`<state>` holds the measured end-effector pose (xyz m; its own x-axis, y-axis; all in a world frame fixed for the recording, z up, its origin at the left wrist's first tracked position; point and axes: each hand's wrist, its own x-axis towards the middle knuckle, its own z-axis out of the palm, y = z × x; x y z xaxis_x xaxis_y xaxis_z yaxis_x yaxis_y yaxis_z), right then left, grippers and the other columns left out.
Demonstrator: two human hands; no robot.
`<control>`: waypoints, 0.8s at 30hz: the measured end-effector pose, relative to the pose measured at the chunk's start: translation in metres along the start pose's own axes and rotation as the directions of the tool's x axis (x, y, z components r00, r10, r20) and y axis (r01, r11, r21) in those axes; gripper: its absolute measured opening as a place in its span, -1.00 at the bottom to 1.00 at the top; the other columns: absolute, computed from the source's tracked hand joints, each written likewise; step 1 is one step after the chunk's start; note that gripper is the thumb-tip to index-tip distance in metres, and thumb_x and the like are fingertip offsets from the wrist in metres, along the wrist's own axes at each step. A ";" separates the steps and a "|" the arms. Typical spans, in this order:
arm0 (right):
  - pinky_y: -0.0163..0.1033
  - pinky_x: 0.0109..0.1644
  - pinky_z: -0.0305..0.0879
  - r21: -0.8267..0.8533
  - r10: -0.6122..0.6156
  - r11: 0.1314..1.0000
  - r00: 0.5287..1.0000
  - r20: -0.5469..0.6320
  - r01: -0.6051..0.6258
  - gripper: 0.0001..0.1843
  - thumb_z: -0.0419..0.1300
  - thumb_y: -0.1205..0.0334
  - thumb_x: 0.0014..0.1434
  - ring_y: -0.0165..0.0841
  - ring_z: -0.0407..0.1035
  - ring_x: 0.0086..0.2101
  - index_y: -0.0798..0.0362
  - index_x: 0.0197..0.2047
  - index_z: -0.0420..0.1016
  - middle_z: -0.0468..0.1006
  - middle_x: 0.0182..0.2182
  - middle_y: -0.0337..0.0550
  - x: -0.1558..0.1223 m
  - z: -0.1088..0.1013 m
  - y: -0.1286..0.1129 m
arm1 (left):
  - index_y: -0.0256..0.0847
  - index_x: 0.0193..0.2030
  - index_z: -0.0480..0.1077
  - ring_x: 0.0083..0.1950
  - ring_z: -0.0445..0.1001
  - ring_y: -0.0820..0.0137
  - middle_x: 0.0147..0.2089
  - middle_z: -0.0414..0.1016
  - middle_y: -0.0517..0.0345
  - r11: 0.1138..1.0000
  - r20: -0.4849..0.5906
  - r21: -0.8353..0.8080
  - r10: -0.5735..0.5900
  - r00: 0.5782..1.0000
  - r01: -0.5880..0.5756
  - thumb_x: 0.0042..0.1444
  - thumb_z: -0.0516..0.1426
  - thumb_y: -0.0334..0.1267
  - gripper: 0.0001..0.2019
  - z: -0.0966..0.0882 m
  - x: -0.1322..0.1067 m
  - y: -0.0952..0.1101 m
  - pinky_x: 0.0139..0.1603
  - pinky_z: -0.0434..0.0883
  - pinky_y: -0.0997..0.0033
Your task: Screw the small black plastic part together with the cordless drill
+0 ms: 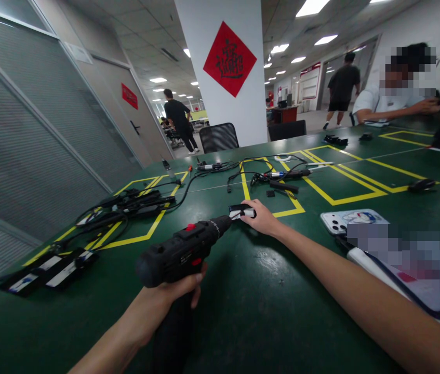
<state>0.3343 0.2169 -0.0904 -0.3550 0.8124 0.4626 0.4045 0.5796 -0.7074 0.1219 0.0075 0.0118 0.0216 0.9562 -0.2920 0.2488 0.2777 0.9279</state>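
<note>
My left hand [178, 291] is wrapped round the handle of a black cordless drill [176, 252] with red switches. The drill points forward and right, and its bit reaches a small black-and-white part [239, 210]. My right hand [261, 217] grips that part on the green table [239, 301], fingers closed round its right end. What exactly the part is cannot be made out, and whether the bit touches it is unclear. Beyond my right hand lie a short black bar [284, 187] and a small black block [270, 194].
Tangled black cables and devices [126, 205] lie at the left, near flat black-and-white pieces [66, 267]. A phone [354, 221] and blurred-out items rest at the right. Yellow tape [360, 198] marks the table. A person [391, 98] sits across at the right; others walk behind.
</note>
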 end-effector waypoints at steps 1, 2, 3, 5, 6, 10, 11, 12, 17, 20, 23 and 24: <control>-0.19 0.07 0.19 0.002 -0.001 1.000 1.000 0.001 0.001 -0.51 0.22 0.20 0.06 -0.33 0.32 -0.14 0.00 0.08 0.32 0.32 -0.12 -0.13 0.000 0.000 0.000 | -0.27 -0.13 0.39 -0.50 0.34 0.41 -0.56 0.42 0.28 1.000 -0.004 0.000 0.002 1.000 -0.002 0.08 0.18 -0.16 -0.74 0.000 0.000 0.000 -0.37 0.23 0.38; -0.18 0.07 0.19 0.005 0.000 1.000 1.000 0.002 0.000 -0.51 0.22 0.20 0.06 -0.33 0.32 -0.14 -0.01 0.08 0.32 0.32 -0.12 -0.13 0.000 0.000 0.001 | -0.27 -0.13 0.39 -0.49 0.34 0.41 -0.56 0.43 0.27 1.000 -0.009 -0.001 0.001 1.000 -0.001 0.08 0.18 -0.16 -0.73 0.000 0.000 0.000 -0.37 0.23 0.38; -0.18 0.07 0.19 0.006 0.002 1.000 1.000 0.004 -0.002 -0.51 0.22 0.20 0.05 -0.33 0.32 -0.14 -0.01 0.08 0.32 0.32 -0.12 -0.13 0.000 0.001 0.001 | -0.27 -0.13 0.39 -0.50 0.35 0.41 -0.56 0.43 0.27 1.000 -0.013 0.000 -0.002 1.000 0.002 0.08 0.18 -0.16 -0.73 0.000 -0.001 0.000 -0.37 0.23 0.38; -0.18 0.06 0.20 0.005 0.004 1.000 1.000 0.003 -0.004 -0.51 0.22 0.20 0.05 -0.33 0.32 -0.14 -0.02 0.08 0.32 0.32 -0.12 -0.14 0.001 0.001 0.001 | -0.28 -0.12 0.39 -0.50 0.35 0.40 -0.58 0.42 0.27 1.000 -0.023 0.010 -0.004 1.000 0.004 0.08 0.18 -0.15 -0.72 0.000 -0.001 0.000 -0.38 0.23 0.38; -0.18 0.07 0.19 0.004 0.004 1.000 1.000 0.000 -0.004 -0.52 0.22 0.20 0.05 -0.33 0.32 -0.14 -0.02 0.08 0.32 0.32 -0.12 -0.14 0.001 0.001 0.001 | -0.28 -0.11 0.39 -0.50 0.35 0.39 -0.59 0.42 0.27 1.000 -0.027 0.014 0.003 1.000 -0.002 0.08 0.18 -0.15 -0.71 0.000 -0.001 0.001 -0.38 0.23 0.38; -0.18 0.06 0.19 0.004 0.007 1.000 1.000 0.003 -0.007 -0.52 0.22 0.19 0.06 -0.34 0.32 -0.15 -0.02 0.07 0.33 0.31 -0.12 -0.14 0.001 0.000 0.000 | -0.30 -0.09 0.37 -0.51 0.35 0.39 -0.59 0.41 0.26 1.000 -0.010 0.008 0.014 1.000 -0.014 0.07 0.18 -0.16 -0.69 0.002 -0.001 0.005 -0.39 0.22 0.37; -0.18 0.06 0.19 0.004 0.009 1.000 1.000 0.005 -0.009 -0.52 0.22 0.19 0.05 -0.34 0.32 -0.15 -0.02 0.07 0.33 0.31 -0.12 -0.14 0.001 0.000 0.000 | -0.30 -0.09 0.36 -0.51 0.34 0.39 -0.59 0.41 0.26 1.000 -0.009 0.003 0.015 1.000 -0.015 0.07 0.18 -0.16 -0.69 0.002 -0.001 0.006 -0.39 0.23 0.37; -0.18 0.06 0.19 0.004 0.011 1.000 1.000 0.007 -0.011 -0.52 0.22 0.19 0.05 -0.34 0.32 -0.14 -0.02 0.07 0.33 0.31 -0.11 -0.14 0.001 0.000 0.000 | -0.31 -0.10 0.36 -0.52 0.34 0.39 -0.58 0.41 0.26 1.000 -0.008 0.002 0.016 1.000 -0.016 0.06 0.18 -0.16 -0.69 0.003 -0.001 0.006 -0.38 0.23 0.36; -0.18 0.06 0.20 0.009 0.016 1.000 1.000 0.009 -0.016 -0.52 0.22 0.19 0.05 -0.33 0.32 -0.14 -0.02 0.07 0.33 0.31 -0.11 -0.14 0.001 -0.001 -0.001 | -0.31 -0.13 0.37 -0.51 0.34 0.39 -0.56 0.41 0.24 1.000 -0.005 0.001 0.020 1.000 -0.020 0.06 0.18 -0.18 -0.71 0.005 -0.002 0.010 -0.38 0.23 0.36; -0.18 0.07 0.19 0.006 0.016 1.000 1.000 0.012 -0.016 -0.53 0.22 0.20 0.06 -0.33 0.32 -0.14 -0.02 0.07 0.33 0.31 -0.11 -0.13 0.001 -0.002 -0.002 | -0.30 -0.15 0.38 -0.52 0.34 0.39 -0.58 0.40 0.25 1.000 -0.025 -0.003 0.027 0.999 -0.027 0.04 0.19 -0.17 -0.72 0.007 -0.003 0.011 -0.41 0.22 0.37; -0.18 0.07 0.19 0.004 0.018 1.000 1.000 0.017 -0.018 -0.53 0.22 0.19 0.06 -0.33 0.32 -0.13 -0.02 0.07 0.33 0.31 -0.11 -0.13 0.000 -0.002 -0.003 | -0.29 -0.20 0.40 -0.54 0.34 0.39 -0.58 0.41 0.25 1.000 -0.052 -0.011 0.029 0.998 -0.029 0.01 0.19 -0.16 -0.73 0.009 -0.004 0.011 -0.42 0.23 0.38; -0.17 0.06 0.20 0.006 0.020 1.000 1.000 0.017 -0.020 -0.53 0.22 0.19 0.06 -0.33 0.32 -0.14 -0.02 0.07 0.33 0.31 -0.11 -0.13 0.000 -0.002 -0.003 | -0.29 -0.20 0.40 -0.54 0.34 0.39 -0.58 0.41 0.25 1.000 -0.052 -0.013 0.026 0.998 -0.027 0.00 0.20 -0.16 -0.73 0.009 -0.004 0.011 -0.42 0.24 0.38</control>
<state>0.3345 0.2156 -0.0872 -0.3607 0.8228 0.4391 0.4065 0.5624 -0.7200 0.1333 0.0062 0.0210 -0.0226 0.9666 -0.2554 0.2354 0.2534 0.9383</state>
